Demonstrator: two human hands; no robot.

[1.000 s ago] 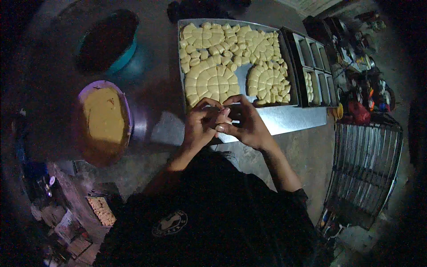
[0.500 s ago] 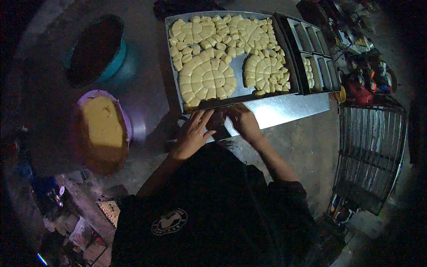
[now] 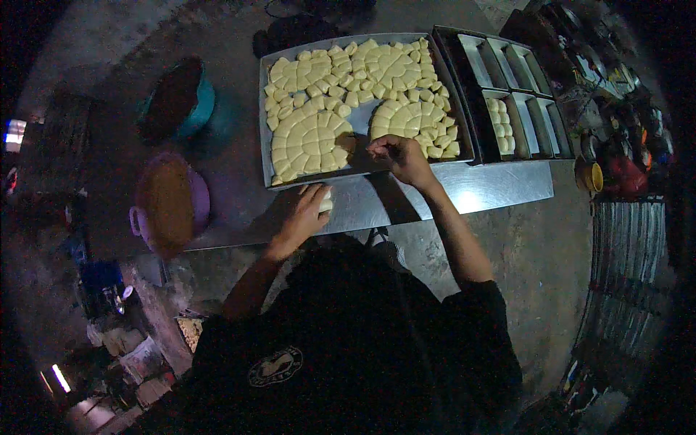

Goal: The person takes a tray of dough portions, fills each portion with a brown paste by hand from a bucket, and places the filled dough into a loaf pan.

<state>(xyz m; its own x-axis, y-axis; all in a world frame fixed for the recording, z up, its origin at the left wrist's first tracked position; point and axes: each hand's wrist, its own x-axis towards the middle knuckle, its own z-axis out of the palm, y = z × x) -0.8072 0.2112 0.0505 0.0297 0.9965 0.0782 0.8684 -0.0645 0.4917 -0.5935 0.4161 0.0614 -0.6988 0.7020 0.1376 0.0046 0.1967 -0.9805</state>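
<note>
A large square metal tray [image 3: 360, 119] holds many pale dough pieces [image 3: 312, 143], several groups of them packed into round, flower-like clusters. My left hand [image 3: 303, 217] is curled round pale dough [image 3: 326, 203] on the metal tabletop, just in front of the tray's near edge. My right hand [image 3: 409, 161] hovers over the tray's near side, fingertips drawn together beside the gap between the two nearer clusters. Whatever those fingertips may hold is too dark and small to make out.
Right of the tray stands a dark pan with narrow loaf tins [image 3: 505, 65]; one tin contains dough pieces [image 3: 500, 127]. On the left are a teal basin [image 3: 203, 109] and a purple tub [image 3: 199, 196]. A slatted metal rack [image 3: 627, 268] stands at the far right.
My right hand has moved from the tray's front edge up over the tray. My left hand has shifted slightly down, and pale dough now shows under it. The view has turned slightly.
</note>
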